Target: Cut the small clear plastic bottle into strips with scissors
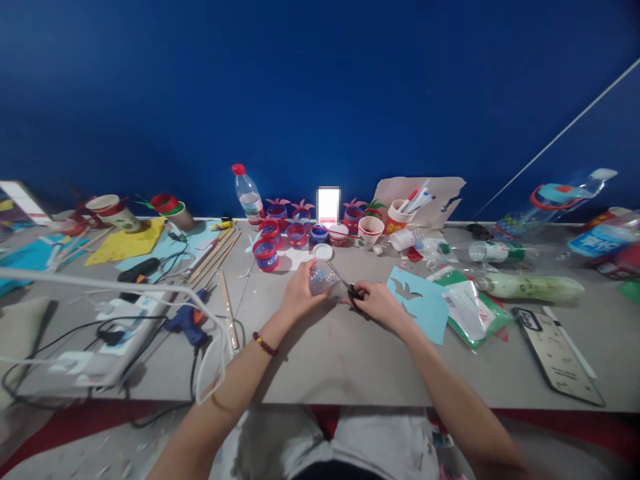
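A person sat at the near edge of a grey worktable (320, 360), both forearms reaching forward over a bare stretch of its surface. The left hand (300, 291) was wrapped around a clear plastic bottle piece (320, 279), while the right hand (377, 303) gripped black-handled scissors (350, 288), blades angled up against the plastic. That pair of things sat just past the open middle of the table. To the left lay a blue glue gun (187, 320), a white power strip (115, 327) and looping cables; to the right, a pale blue paper sheet (425, 303), a green packet (475, 313) and a phone (555, 353) near the front edge. Farther back stood red-and-blue banded cups (266, 255), a water bottle (249, 197) with a red cap, and a paper cup of pens (400, 215). A deep blue wall (320, 93) closed off the table's far edge. Clutter crowded both sides, leaving free space mainly in the centre.
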Available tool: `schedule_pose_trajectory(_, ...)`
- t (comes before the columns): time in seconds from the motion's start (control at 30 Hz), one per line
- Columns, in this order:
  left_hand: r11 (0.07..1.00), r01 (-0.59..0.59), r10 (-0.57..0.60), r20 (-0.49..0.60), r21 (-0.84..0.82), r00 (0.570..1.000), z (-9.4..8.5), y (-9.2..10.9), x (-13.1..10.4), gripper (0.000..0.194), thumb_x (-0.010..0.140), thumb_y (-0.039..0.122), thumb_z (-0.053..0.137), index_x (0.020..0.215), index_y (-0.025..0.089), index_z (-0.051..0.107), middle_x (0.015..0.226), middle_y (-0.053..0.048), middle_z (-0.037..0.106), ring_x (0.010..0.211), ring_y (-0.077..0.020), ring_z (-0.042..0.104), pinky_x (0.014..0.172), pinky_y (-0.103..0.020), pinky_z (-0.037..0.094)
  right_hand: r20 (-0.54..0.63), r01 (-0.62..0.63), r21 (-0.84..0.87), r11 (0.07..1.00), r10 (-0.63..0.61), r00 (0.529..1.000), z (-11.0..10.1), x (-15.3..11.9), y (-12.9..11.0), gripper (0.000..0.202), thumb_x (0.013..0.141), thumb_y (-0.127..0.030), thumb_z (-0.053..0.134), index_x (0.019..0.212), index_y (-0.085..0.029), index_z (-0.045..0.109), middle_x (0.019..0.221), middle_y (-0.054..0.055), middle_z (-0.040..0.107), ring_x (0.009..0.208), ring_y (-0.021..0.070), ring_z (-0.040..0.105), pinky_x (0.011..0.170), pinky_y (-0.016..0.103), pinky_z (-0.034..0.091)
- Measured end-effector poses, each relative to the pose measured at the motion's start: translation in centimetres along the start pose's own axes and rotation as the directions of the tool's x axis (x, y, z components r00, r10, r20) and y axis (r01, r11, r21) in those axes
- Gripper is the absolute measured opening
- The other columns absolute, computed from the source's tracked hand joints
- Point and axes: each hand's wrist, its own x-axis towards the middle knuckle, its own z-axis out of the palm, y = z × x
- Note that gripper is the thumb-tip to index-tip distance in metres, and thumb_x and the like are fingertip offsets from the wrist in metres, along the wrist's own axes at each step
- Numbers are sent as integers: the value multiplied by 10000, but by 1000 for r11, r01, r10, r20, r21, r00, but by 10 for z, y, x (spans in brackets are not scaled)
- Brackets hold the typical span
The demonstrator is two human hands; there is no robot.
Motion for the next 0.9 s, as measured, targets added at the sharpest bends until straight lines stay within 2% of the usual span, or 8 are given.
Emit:
schedule_pose_trajectory(0.1,1000,-16,16,-3,-3,1000,0,-1,1,684,701,324,737,1301,210,428,1222,-106,568,1090,-234,582,952,-387,499,16,8,-22,1000,-8,1000,-2,-1,-4,407,786,-554,656,811,-150,618,618,5,597,460,96,509,467,179,326)
schedule_pose_trajectory(0.27,1000,-15,15,-13,11,1000,2,-5,1,690,719,356,728,1317,204,420,1242,-109,557,1101,-234,581,973,-393,488,-46,127,-172,977,-137,989,-6,0,-4,412,768,-543,677,721,-138,614,730,28,598,586,86,489,528,174,304)
schedule_pose_trajectory(0.37,999,-22,23,-15,37,1000,3,-8,2,686,732,390,721,1318,202,417,1242,-108,556,1084,-228,587,953,-381,493,-2,74,-136,988,-75,997,-7,-1,-2,440,790,-565,649,700,-141,572,651,12,563,540,82,462,502,176,274)
schedule_pose_trajectory(0.47,992,-47,49,-18,115,999,3,-11,3,673,739,409,715,1308,186,431,1219,-118,572,1065,-242,588,931,-394,494,26,9,-133,991,-5,1000,-9,-4,-2,421,797,-524,651,670,-144,522,583,-3,532,499,79,441,482,177,247)
schedule_pose_trajectory(0.63,957,32,14,-156,287,988,1,-13,4,623,744,353,699,1292,177,462,1173,-126,592,1104,-284,570,949,-432,477,-7,-81,-372,924,85,996,-16,-10,-9,384,774,-427,702,627,-139,496,581,-4,511,517,74,391,483,203,182)
schedule_pose_trajectory(0.8,967,64,-15,-198,246,980,1,-12,5,610,731,344,714,1274,197,477,1111,-101,608,1038,-257,596,895,-397,508,59,-137,-525,840,197,979,-23,-22,-25,239,799,-309,693,677,-136,583,675,24,546,616,97,461,516,218,194)
schedule_pose_trajectory(0.9,973,45,0,-194,227,981,3,-13,5,608,741,357,712,1274,198,467,1108,-100,610,1034,-250,599,880,-384,511,109,-83,-583,808,179,978,-33,-36,-50,195,847,-269,650,705,-138,630,747,55,588,696,134,527,543,224,240)
